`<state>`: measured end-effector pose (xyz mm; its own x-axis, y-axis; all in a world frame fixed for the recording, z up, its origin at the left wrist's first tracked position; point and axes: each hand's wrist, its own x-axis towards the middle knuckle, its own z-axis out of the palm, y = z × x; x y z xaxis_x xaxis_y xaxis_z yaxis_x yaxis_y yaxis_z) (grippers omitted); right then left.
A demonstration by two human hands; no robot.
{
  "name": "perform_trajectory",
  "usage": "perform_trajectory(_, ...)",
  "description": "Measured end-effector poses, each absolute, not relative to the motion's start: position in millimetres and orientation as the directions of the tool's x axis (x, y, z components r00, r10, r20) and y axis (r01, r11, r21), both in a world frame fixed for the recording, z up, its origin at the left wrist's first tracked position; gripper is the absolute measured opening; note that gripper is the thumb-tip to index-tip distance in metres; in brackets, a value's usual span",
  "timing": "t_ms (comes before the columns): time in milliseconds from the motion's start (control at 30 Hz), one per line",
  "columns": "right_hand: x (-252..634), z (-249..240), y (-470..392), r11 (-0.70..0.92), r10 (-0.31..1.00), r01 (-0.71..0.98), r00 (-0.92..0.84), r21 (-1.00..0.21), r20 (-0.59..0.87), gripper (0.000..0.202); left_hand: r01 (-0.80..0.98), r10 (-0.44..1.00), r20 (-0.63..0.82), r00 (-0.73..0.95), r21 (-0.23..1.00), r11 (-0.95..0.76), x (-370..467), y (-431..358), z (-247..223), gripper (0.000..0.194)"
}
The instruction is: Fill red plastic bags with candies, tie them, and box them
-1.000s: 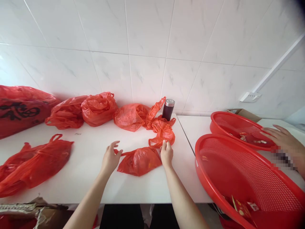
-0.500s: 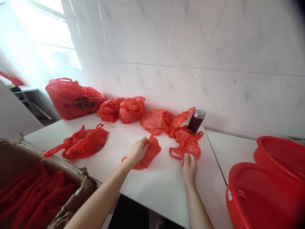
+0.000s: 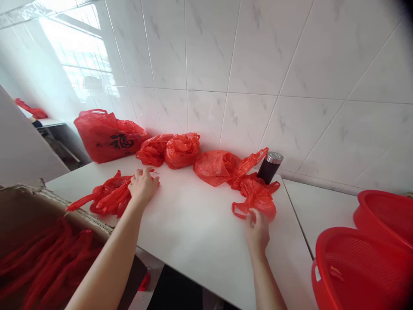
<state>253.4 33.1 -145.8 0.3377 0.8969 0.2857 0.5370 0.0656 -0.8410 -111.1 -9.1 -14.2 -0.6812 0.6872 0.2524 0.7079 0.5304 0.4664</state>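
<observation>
My left hand (image 3: 144, 186) is over the right end of a loose pile of red plastic bags (image 3: 108, 196) at the left of the white table. Its fingers are curved and apart, and red plastic shows behind them. On the right, my right hand (image 3: 257, 226) has thumb and forefinger pinched at the front edge of a crumpled red bag (image 3: 256, 196), beside its looped handle. That bag lies in front of a dark bottle with a silver lid (image 3: 270, 167) and touches another rumpled red bag (image 3: 216, 165).
Along the tiled wall stand a large red bag with a black character (image 3: 108, 137) and two bundled red bags (image 3: 155, 150) (image 3: 183, 150). A cardboard box (image 3: 93, 226) of red items is at lower left. Red baskets (image 3: 335, 237) (image 3: 371, 198) stand at right.
My left hand has moved left from the table's middle to the bag pile. The red bag it held no longer lies in the middle. My right hand stays at its bag. The view has shifted slightly.
</observation>
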Motion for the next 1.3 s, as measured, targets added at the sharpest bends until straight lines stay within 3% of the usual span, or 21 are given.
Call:
perform_trajectory(167, 252, -150, 38, 0.136, 0.897, 0.811, 0.143, -0.569, 0.419, 0.026, 0.833, 0.922, 0.192, -0.337, 0.517, 0.197, -25, -14, -62, 0.028)
perform_trajectory(267, 258, -150, 32, 0.178, 0.909, 0.794, 0.093, -0.582, 0.406, 0.019, 0.799, 0.977, 0.146, -0.157, 0.600, 0.039, 19, -19, -96, 0.024)
perform_trajectory(400, 264, -139, 2, 0.269, 0.887, 0.751, 0.051, -0.603, 0.459, 0.020, 0.723, 0.975, 0.191, -0.113, 0.689, -0.051, 38, -21, -106, 0.032)
perform_trajectory(567, 265, -117, -46, 0.411, 0.895, 0.468, -0.046, -0.782, 0.443, 0.020, 0.662, 0.957, 0.275, -0.097, 0.736, -0.144, 49, -19, -90, 0.050)
perform_trajectory(667, 266, -107, -60, 0.337, 0.939, 0.323, -0.043, -0.884, 0.342, 0.017, 0.615, 0.985, 0.172, -0.030, 0.780, -0.117, 58, -22, -89, 0.054)
perform_trajectory(767, 270, -102, -60, 0.279, 0.957, 0.234, 0.011, -0.931, 0.289, 0.013, 0.551, 0.999, 0.033, 0.007, 0.834, -0.032, 58, -26, -92, 0.021)
perform_trajectory(800, 271, -101, -58, 0.271, 0.957, 0.214, 0.044, -0.939, 0.286, 0.012, 0.536, 1.000, 0.011, 0.008, 0.844, -0.013, 56, -26, -93, 0.018)
perform_trajectory(1000, 278, -98, -42, 0.228, 0.919, 0.190, 0.281, -0.955, 0.275, 0.012, 0.383, 0.993, -0.118, 0.005, 0.918, 0.107, 38, -26, -90, 0.040)
perform_trajectory(1067, 276, -89, -43, 0.262, 0.860, 0.277, 0.368, -0.925, 0.354, 0.011, 0.329, 0.987, -0.162, 0.015, 0.933, 0.148, 37, -26, -91, 0.045)
perform_trajectory(1133, 273, -76, -51, 0.389, 0.741, 0.397, 0.402, -0.831, 0.538, 0.010, 0.294, 0.983, -0.184, -0.004, 0.939, 0.177, 37, -26, -93, 0.047)
perform_trajectory(1233, 262, -59, -66, 0.613, 0.655, 0.422, 0.200, -0.667, 0.729, 0.014, 0.252, 0.979, -0.202, -0.020, 0.947, 0.201, 40, -25, -96, 0.048)
perform_trajectory(1300, 253, -58, -70, 0.638, 0.737, 0.396, -0.065, -0.661, 0.673, 0.017, 0.227, 0.978, -0.207, -0.005, 0.953, 0.203, 45, -25, -96, 0.049)
